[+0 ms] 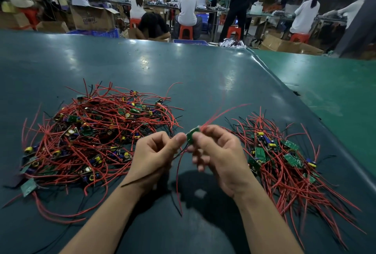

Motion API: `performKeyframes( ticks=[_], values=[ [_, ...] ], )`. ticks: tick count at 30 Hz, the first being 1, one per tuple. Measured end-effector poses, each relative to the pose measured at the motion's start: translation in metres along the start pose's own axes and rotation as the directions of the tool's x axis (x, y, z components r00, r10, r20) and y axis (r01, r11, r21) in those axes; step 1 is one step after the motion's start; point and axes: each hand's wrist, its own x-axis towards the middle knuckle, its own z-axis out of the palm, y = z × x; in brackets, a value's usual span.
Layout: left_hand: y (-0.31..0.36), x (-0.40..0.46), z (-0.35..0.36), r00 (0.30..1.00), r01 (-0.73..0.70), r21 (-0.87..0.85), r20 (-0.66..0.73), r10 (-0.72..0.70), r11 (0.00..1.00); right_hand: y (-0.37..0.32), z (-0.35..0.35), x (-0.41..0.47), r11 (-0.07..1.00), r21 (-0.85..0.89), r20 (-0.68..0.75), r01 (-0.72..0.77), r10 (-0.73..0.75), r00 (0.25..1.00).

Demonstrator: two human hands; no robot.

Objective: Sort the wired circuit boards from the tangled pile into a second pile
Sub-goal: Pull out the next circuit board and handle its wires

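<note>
Your fingers are curled in on both sides: the thumb and fingertips of your right hand (pixel 215 150) pinch one small circuit board (pixel 192 134) by its right end, and your left hand (pixel 156 152) closes on the board's other end or on the wires just under it. Motion blur smears that spot, so it is hard to say whether the left thumb touches the board itself or only its leads. The board sits in the air above the table, between the two heaps and nearer to you than either one's far edge. Its red wires (pixel 221 112) fan up and to the right from the top end, while a black lead and another red one (pixel 178 176) hang down between your wrists.

To your left lies the tangled pile (pixel 97 131), the larger of the two, with boards, capacitors and red leads knotted together. To your right is the second pile (pixel 282 162), looser, its wires trailing toward you. Both rest on the dark green table mat (pixel 183 70).

You seem to be mid-sort, one board freed and in hand, much of the tangle still to go. The next move likely calls for your left hand to let go so the right can carry the board over and lay it on the second pile. Mind the dangling leads, which could snag the tangle.
</note>
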Motion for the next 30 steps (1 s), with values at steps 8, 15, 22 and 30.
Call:
performKeyframes(
  ticks=[8, 15, 22, 30],
  values=[
    [-0.009, -0.002, -0.014, 0.822, -0.199, 0.91, -0.048, 0.568, 0.364, -0.025, -0.018, -0.004, 0.807, 0.234, -0.732, 0.542, -0.22, 0.645],
    [-0.001, 0.003, -0.04, 0.789, 0.193, 0.963, -0.267, 0.553, 0.19, -0.005, -0.004, -0.001, 0.878, 0.436, -0.562, 0.199, 0.093, 0.822],
    [0.001, 0.01, -0.047, 0.874, 0.333, 0.938, -0.346, 0.341, 0.096, 0.01, 0.006, 0.0, 0.995, 0.095, -0.421, 0.001, 0.039, 0.906],
    [0.0, 0.009, -0.049, 0.847, 0.284, 0.944, -0.329, 0.418, 0.168, 0.023, 0.007, 0.004, 0.993, -0.114, -0.347, -0.032, -0.009, 0.938]
  ],
)
